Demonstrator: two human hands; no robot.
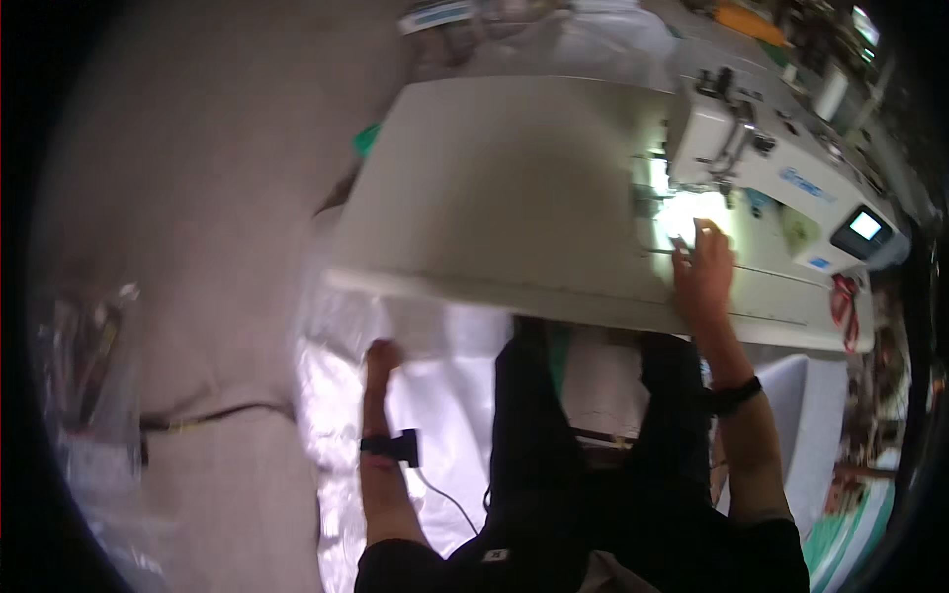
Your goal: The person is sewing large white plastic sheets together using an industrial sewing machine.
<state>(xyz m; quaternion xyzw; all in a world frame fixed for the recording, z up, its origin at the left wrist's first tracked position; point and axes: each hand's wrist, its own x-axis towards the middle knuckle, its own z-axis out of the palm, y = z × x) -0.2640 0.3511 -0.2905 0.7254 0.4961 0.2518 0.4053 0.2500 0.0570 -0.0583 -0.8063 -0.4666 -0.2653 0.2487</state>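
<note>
My right hand (704,269) reaches over the table of a white sewing machine (781,168), just in front of its needle area. Its fingers stretch into a bright patch of lamp light, with thumb and fingers apart. Glare washes out the surface at the fingertips, and I can make out nothing held there. Lower and to the left, my left hand (382,356) hangs past the front edge of the pale sewing table (514,188), above white plastic sheeting (445,395). That hand is small and blurred, so its fingers cannot be read.
Red-handled scissors (845,308) lie at the table's right end. A small lit screen (865,225) sits on the machine's right end. Clear plastic bags (94,366) and a dark cable (227,410) are on the floor at left. A wrapped white bundle (603,44) is behind the table.
</note>
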